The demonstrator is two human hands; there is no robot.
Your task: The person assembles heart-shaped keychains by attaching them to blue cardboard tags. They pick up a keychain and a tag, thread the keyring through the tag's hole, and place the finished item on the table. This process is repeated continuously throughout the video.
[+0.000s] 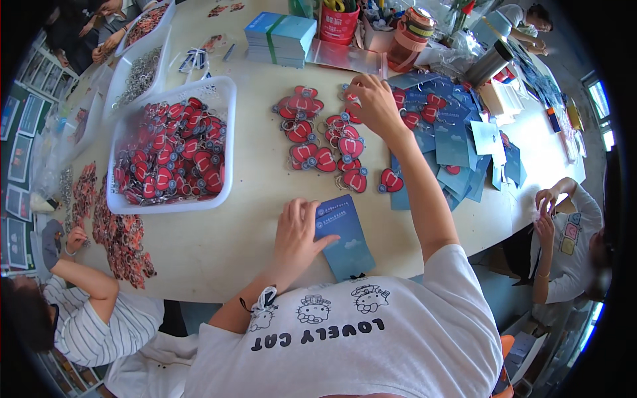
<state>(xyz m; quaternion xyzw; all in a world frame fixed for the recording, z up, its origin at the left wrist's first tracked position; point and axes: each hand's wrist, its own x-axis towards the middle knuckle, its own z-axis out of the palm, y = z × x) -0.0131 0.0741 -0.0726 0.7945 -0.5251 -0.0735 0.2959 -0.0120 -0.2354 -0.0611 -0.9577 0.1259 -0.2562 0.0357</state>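
Observation:
Flat on the table in front of me lies a blue card (346, 242) printed with white clouds. My left hand (295, 232) rests at its left edge, thumb across the card and fingers stretched out on the table. Farther off, my right hand (375, 103) reaches over loose red keychains (350, 147) with metal rings and small blue tags. Its fingers are bent together around one of these keychains at the far end, which they partly hide. Another group of red keychains (302, 129) lies just to the left, and a single keychain (391, 180) lies under my right forearm.
A white plastic basket (229, 152) full of red keychains stands at left, with metal rings in a bin (161, 66) behind. Banded blue cards (279, 40) are stacked at the back, near a pink bottle (406, 43). Loose blue cards (454, 136) spread rightward. People sit on both sides.

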